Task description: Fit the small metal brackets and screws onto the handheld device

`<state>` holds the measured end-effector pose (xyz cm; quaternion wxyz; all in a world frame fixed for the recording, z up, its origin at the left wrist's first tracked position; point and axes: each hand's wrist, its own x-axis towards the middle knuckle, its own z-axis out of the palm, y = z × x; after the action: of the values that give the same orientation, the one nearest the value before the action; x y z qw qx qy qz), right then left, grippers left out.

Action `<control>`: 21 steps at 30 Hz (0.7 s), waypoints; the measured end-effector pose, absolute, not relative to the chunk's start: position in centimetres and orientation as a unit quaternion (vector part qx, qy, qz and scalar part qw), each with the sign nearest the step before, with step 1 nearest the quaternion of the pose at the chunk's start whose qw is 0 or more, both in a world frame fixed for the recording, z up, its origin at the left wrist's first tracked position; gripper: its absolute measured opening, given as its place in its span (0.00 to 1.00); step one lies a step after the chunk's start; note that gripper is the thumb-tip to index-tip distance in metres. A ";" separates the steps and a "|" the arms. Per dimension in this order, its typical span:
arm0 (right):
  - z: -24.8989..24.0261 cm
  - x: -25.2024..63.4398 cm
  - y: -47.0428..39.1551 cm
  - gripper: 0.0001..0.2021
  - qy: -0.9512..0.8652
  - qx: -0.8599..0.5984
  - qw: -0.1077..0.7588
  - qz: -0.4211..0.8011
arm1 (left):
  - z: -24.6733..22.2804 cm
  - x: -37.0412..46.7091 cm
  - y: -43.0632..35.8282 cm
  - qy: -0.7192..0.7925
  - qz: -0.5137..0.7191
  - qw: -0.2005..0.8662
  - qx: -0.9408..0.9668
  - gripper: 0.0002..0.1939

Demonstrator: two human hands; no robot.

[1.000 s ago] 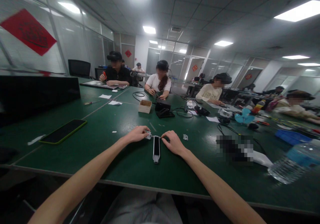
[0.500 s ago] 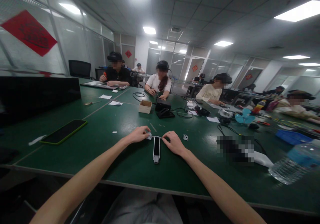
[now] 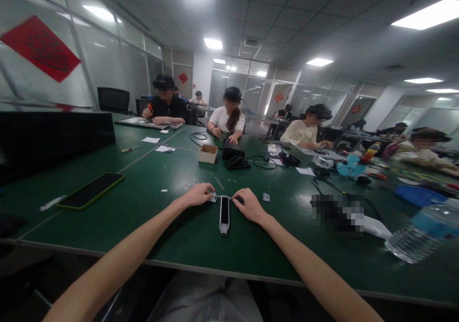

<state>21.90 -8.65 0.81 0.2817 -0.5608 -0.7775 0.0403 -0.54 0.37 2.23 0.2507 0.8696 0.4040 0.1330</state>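
A long, narrow device with a white frame and black face (image 3: pixel 224 211) lies on the green table in front of me, its grey end toward me. To its left, my left hand (image 3: pixel 198 194) pinches a small light-grey plate (image 3: pixel 213 197) between thumb and fingers. Curled at the device's far right corner is my right hand (image 3: pixel 250 205). Its fingertips are close together there, and what they hold is too small to make out. A second small grey plate (image 3: pixel 266 197) with dark holes lies to the right of that hand.
Further back stand an open cardboard box (image 3: pixel 208 154) and a black stand (image 3: pixel 236 158) with cables. A phone in a green case (image 3: pixel 91 190) lies left. On the right are a water bottle (image 3: pixel 418 233), a blue tray (image 3: pixel 419 196) and a small blue fan (image 3: pixel 351 166). Several people sit around.
Both hands and the device stay almost where they were. The view has shifted very slightly. At the right, a co-worker's hand has risen a little from the table.
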 end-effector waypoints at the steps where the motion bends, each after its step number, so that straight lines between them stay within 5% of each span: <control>1: 0.8 21.9 -8.7 0.06 -0.778 -0.560 0.282 0.043 | 2.3 -0.5 0.3 0.404 0.130 0.247 0.871 0.13; 21: 2.0 22.5 -8.9 0.09 -0.796 -0.552 0.246 -0.010 | 2.4 -0.3 -0.9 0.347 0.095 0.069 0.931 0.13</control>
<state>22.55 -8.87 1.96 0.2455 -0.5525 -0.7965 -0.0096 -0.26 -0.92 2.36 0.0689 0.9306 0.3468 0.0947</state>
